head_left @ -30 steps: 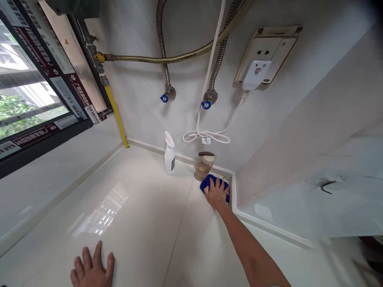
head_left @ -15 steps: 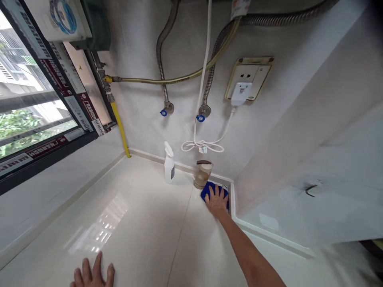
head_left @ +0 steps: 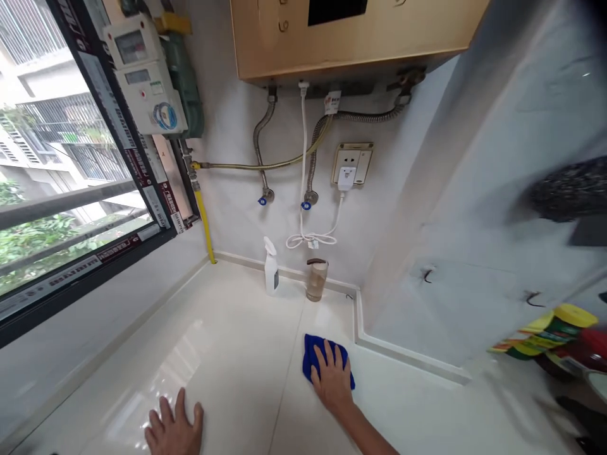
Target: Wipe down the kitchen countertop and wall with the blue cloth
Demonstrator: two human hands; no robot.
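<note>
Blue cloth [head_left: 313, 354] lies flat on the white counter [head_left: 237, 341], and the right hand [head_left: 333, 379] presses down on it with its fingers spread out — not clenched, just laid flat on top. The left hand [head_left: 174, 431] rests on the counter too, palm down, fingers open, holding nothing. The cloth sits near the middle of the counter, close to the raised edge on the right, well apart from the back corner. In that corner stand a white spray bottle [head_left: 270, 275] and a glass jar [head_left: 316, 280], just beside each other. The counter looks shiny and has no marks I can see, so I think much of the wiping is done. The part near the window [head_left: 61, 208] and the front may be left.
</note>
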